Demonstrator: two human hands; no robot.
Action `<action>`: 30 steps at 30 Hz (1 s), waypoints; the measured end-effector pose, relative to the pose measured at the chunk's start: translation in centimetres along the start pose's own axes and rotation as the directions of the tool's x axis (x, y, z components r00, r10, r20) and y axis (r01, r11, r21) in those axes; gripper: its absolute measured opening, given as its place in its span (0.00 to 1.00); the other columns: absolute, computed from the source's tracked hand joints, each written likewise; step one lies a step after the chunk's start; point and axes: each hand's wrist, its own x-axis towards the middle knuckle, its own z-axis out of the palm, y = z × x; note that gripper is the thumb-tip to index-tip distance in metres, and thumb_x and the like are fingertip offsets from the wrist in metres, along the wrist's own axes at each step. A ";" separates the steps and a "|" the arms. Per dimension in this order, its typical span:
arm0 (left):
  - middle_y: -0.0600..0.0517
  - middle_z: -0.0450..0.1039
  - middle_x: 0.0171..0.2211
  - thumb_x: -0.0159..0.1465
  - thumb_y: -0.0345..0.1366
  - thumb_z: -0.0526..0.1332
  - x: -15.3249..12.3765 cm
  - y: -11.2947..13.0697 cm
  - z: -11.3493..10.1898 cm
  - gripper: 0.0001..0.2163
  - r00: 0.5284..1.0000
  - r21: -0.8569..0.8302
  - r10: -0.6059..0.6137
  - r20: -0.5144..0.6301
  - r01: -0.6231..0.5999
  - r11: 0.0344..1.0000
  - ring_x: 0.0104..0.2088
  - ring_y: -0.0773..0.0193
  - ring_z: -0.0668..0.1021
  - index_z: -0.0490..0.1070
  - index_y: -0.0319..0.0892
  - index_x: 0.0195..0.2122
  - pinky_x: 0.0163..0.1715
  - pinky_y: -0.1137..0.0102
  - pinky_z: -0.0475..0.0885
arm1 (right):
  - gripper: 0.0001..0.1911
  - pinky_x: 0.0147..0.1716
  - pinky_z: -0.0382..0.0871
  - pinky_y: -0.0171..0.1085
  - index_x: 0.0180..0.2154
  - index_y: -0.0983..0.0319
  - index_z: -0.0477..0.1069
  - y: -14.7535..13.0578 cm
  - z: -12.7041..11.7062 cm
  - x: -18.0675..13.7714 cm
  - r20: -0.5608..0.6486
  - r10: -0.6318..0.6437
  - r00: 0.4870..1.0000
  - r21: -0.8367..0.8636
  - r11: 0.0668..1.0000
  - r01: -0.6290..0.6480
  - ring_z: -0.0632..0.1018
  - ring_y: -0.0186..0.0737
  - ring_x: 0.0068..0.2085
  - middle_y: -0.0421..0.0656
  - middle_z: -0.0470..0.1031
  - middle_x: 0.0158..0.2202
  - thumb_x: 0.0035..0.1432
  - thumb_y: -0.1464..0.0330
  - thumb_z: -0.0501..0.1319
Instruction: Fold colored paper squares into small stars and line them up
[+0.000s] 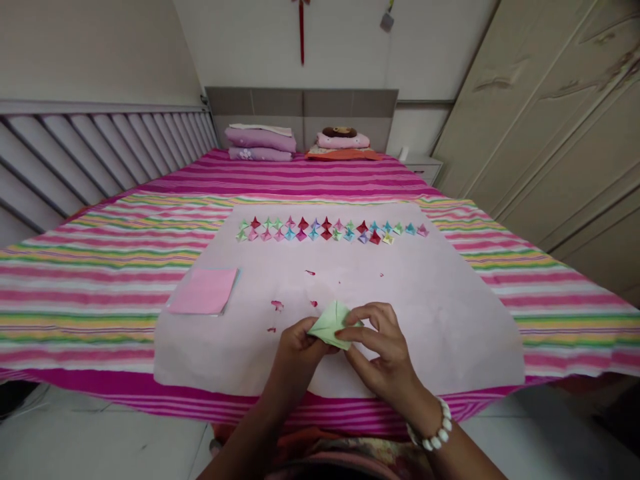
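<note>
A light green sheet of origami paper (327, 323), folded into a small pointed shape, is held between both hands above the white sheet (430, 320). My left hand (300, 347) pinches its lower left edge, thumb on top. On the right side, my right hand (383, 343) has its fingertips closed on the paper, the index and middle fingers bent over its face. The underside of the folded paper is hidden. Beyond the hands stand two rows of small folded paper pieces (327, 231) in red, pink, green, blue and other colours.
A stack of square paper (204, 291), pink on top, lies at left on the white sheet. Several red scraps (277, 305) are scattered near the hands. The striped bed (90, 280) carries folded bedding (263, 141) at its far end. A railing (100, 153) runs along the left.
</note>
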 end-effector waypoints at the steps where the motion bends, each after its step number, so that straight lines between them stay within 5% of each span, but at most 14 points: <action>1: 0.54 0.76 0.23 0.49 0.29 0.68 0.0 0.1 0.0 0.04 1.000 -0.023 -0.018 0.016 0.019 1.000 0.27 0.65 0.76 0.78 0.38 0.27 0.32 0.71 0.72 | 0.17 0.43 0.66 0.51 0.38 0.52 0.76 0.1 0.0 -0.1 0.001 -0.018 1.000 -0.017 1.000 0.018 0.70 0.50 0.46 0.45 0.72 0.43 0.52 0.79 0.59; 5: 0.51 0.79 0.29 0.54 0.32 0.66 -0.1 0.2 -0.3 0.08 0.984 -0.159 -0.094 0.150 0.118 0.980 0.32 0.62 0.78 0.79 0.39 0.35 0.37 0.68 0.73 | 0.18 0.50 0.63 0.55 0.39 0.52 0.76 0.4 0.0 -0.3 0.021 -0.038 0.999 -0.036 0.999 0.039 0.65 0.54 0.55 0.44 0.67 0.55 0.51 0.79 0.58; 10: 0.46 0.80 0.36 0.52 0.29 0.66 0.0 0.0 -1.1 0.10 0.954 -0.333 -0.089 0.286 0.186 0.925 0.38 0.59 0.79 0.79 0.38 0.37 0.41 0.68 0.73 | 0.17 0.52 0.61 0.56 0.39 0.54 0.75 0.7 -0.2 -0.5 0.040 -0.015 0.999 -0.017 1.000 0.015 0.63 0.55 0.58 0.45 0.65 0.57 0.52 0.78 0.57; 16: 0.45 0.80 0.34 0.56 0.36 0.67 0.0 -0.1 -1.0 0.11 0.977 -0.282 -0.113 0.183 0.162 0.946 0.36 0.58 0.80 0.79 0.36 0.38 0.41 0.65 0.74 | 0.16 0.55 0.58 0.56 0.43 0.56 0.73 0.3 -0.5 -0.8 0.128 0.024 0.992 0.061 0.998 -0.033 0.62 0.55 0.60 0.47 0.62 0.60 0.53 0.75 0.58; 19: 0.47 0.80 0.31 0.56 0.37 0.67 0.0 -0.4 -0.7 0.11 0.988 -0.203 -0.080 0.133 0.106 0.973 0.34 0.60 0.80 0.79 0.36 0.38 0.40 0.65 0.74 | 0.17 0.53 0.60 0.53 0.47 0.56 0.71 0.4 -0.3 -0.7 0.051 0.151 0.987 0.196 0.968 -0.158 0.65 0.54 0.58 0.49 0.64 0.58 0.53 0.70 0.63; 22: 0.49 0.80 0.30 0.56 0.38 0.67 0.1 -0.7 -0.5 0.11 0.994 -0.143 -0.055 0.098 0.069 0.987 0.32 0.61 0.79 0.79 0.38 0.37 0.38 0.67 0.74 | 0.26 0.47 0.67 0.47 0.50 0.56 0.68 0.9 0.4 -0.4 -0.006 0.443 0.897 0.370 0.834 -0.409 0.73 0.50 0.50 0.48 0.72 0.49 0.48 0.66 0.69; 24: 0.50 0.79 0.28 0.55 0.39 0.68 0.1 -0.6 -0.4 0.11 0.995 -0.097 -0.049 0.090 0.058 0.994 0.31 0.62 0.78 0.80 0.38 0.36 0.36 0.67 0.74 | 0.25 0.39 0.70 0.42 0.46 0.57 0.70 1.1 0.8 -0.2 0.098 0.582 0.807 0.492 0.677 -0.548 0.76 0.45 0.40 0.45 0.76 0.40 0.45 0.65 0.71; 27: 0.51 0.78 0.25 0.54 0.41 0.68 0.1 -0.4 -0.5 0.12 0.997 -0.007 -0.044 0.068 0.045 0.999 0.29 0.64 0.76 0.80 0.38 0.33 0.32 0.69 0.72 | 0.14 0.29 0.68 0.35 0.33 0.60 0.74 1.2 1.2 0.1 0.244 0.646 0.723 0.580 0.501 -0.643 0.73 0.37 0.28 0.39 0.74 0.27 0.43 0.64 0.72; 30: 0.53 0.75 0.22 0.51 0.40 0.70 0.4 -0.4 -0.8 0.10 1.000 0.066 -0.016 -0.020 0.017 0.998 0.26 0.68 0.72 0.80 0.38 0.29 0.28 0.74 0.68 | 0.12 0.26 0.65 0.33 0.25 0.62 0.73 1.1 1.2 0.1 0.259 0.678 0.688 0.618 0.431 -0.658 0.71 0.33 0.25 0.37 0.73 0.22 0.41 0.65 0.73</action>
